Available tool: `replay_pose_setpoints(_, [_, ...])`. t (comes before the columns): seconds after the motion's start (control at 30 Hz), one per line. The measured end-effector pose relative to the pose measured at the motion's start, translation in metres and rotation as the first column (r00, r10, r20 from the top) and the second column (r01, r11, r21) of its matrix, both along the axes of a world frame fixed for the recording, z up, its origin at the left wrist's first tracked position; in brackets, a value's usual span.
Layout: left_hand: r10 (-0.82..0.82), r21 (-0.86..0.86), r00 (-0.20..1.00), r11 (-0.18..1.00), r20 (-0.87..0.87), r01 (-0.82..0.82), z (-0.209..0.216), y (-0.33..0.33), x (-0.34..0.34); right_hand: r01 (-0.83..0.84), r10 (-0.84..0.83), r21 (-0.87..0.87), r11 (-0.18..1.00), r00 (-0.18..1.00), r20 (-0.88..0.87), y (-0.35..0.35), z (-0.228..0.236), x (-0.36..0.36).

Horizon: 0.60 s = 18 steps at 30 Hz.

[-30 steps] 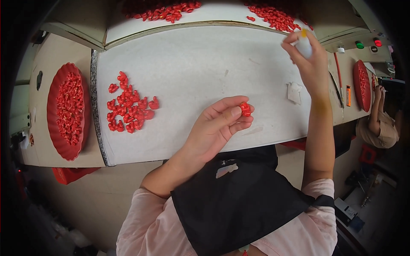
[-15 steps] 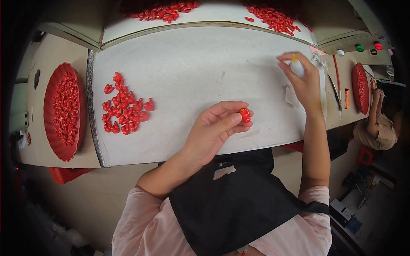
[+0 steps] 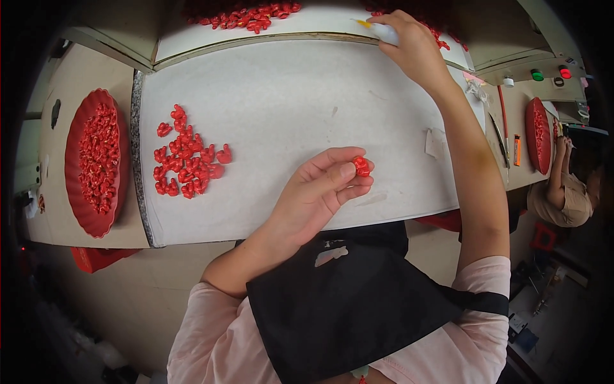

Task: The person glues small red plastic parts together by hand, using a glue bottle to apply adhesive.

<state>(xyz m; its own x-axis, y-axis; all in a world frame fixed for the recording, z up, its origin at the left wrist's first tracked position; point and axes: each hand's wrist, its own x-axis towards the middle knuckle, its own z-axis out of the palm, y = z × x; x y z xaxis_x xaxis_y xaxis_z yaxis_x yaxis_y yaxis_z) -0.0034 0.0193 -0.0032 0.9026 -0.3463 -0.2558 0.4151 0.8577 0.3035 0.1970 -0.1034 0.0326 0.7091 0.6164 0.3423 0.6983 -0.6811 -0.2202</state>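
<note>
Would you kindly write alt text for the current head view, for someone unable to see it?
A person's left hand holds a small glossy red piece over a white worktop, while the right hand holds a white bottle with a yellow tip near a white shelf. Loose red pieces lie left, near an oval scalloped red tray holding more.

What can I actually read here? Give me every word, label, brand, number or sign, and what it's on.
There is no text I can read with confidence.
Orange packet, at right: small markings, too small to read.
Black apron: a pale shape with small white marks above it, nothing legible.
Held bottle: no lettering can be made out.
Held red piece: no lettering can be made out.
</note>
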Motion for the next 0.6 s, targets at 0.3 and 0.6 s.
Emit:
replay_pose_setpoints(0.3, [-0.015,0.043,0.998,0.999,0.061,0.012,0.002,-0.007,-0.002,0.415,0.278,0.600,0.684,0.612,-0.740,-0.051,0.008,-0.121])
replay_pose_setpoints(0.6, [-0.034,0.085,0.998,0.996,0.052,0.029,0.003,-0.018,-0.005,0.562,0.360,0.669,0.486,0.569,-0.739,-0.052,0.000,-0.160])
